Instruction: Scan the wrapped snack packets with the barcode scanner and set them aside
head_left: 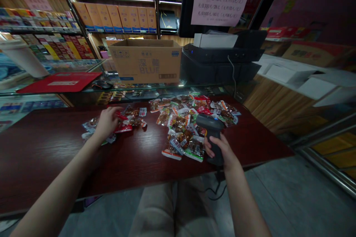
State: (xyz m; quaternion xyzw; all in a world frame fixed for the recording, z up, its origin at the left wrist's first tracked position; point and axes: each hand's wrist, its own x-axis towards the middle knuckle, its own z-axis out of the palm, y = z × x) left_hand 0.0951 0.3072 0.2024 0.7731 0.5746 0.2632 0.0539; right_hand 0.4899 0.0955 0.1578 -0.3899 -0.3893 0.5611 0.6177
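Note:
My right hand [221, 148] is wrapped round the handle of a dark barcode scanner [213, 124], whose head points up and away over the packets. At left, my left hand [108, 122] reaches over a small pile of snack packets, its fingers curled onto a red snack packet [122, 127]. Some of its fingertips are hidden by the hand. Beside it lie clear packets with brown contents [133, 120]. Between my hands and further back spreads a larger heap of snack packets [180, 122], clear with orange, green or red edges.
A dark red-brown table [133, 163] carries the packets. Behind it, an open cardboard box [150, 63] stands on a glass counter beside a red mat [61, 82], a mouse [102, 84] and a white cup [25, 57]. The scanner's cable [218, 185] hangs off the front edge.

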